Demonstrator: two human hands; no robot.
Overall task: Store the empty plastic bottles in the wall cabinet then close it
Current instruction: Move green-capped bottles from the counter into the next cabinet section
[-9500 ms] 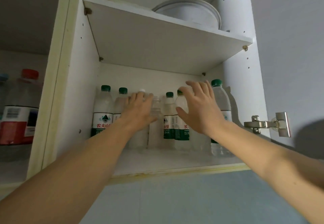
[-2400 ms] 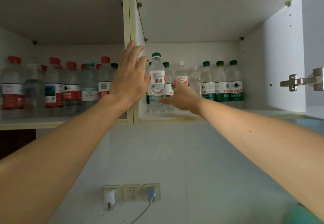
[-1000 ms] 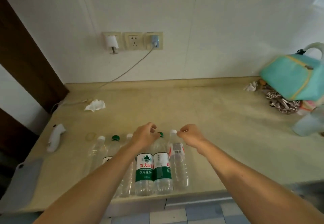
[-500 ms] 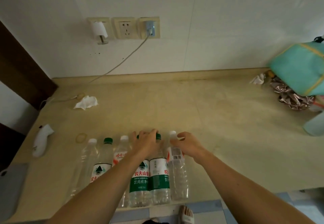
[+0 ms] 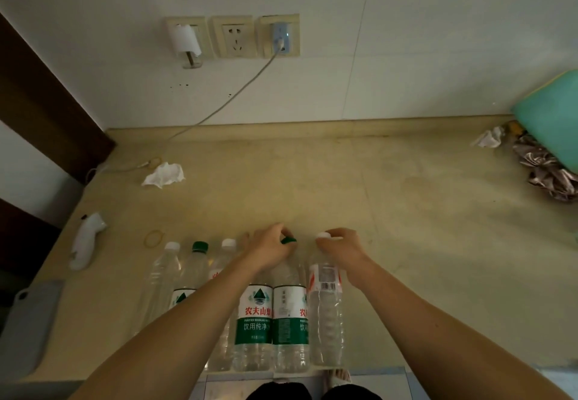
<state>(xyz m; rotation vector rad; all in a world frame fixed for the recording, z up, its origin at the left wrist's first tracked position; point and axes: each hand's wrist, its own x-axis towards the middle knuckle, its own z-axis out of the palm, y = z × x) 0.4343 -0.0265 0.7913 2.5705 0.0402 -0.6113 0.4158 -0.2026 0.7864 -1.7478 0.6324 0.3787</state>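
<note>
Bottles line the near edge of the counter (image 5: pixel 406 212), six upright in a row, and both my hands have come down onto the necks at its right end since half a second ago. My left hand (image 5: pixel 269 248) curls round the necks of the two green-labelled bottles (image 5: pixel 272 315), one green cap poking out between my fingers. My right hand (image 5: pixel 339 244) pinches the neck of the clear red-labelled bottle (image 5: pixel 325 305) under its white cap. Nothing has left the counter yet. Three more bottles (image 5: pixel 184 274) wait untouched at my left. I judge this the next load for the cabinet, which is out of view.
</note>
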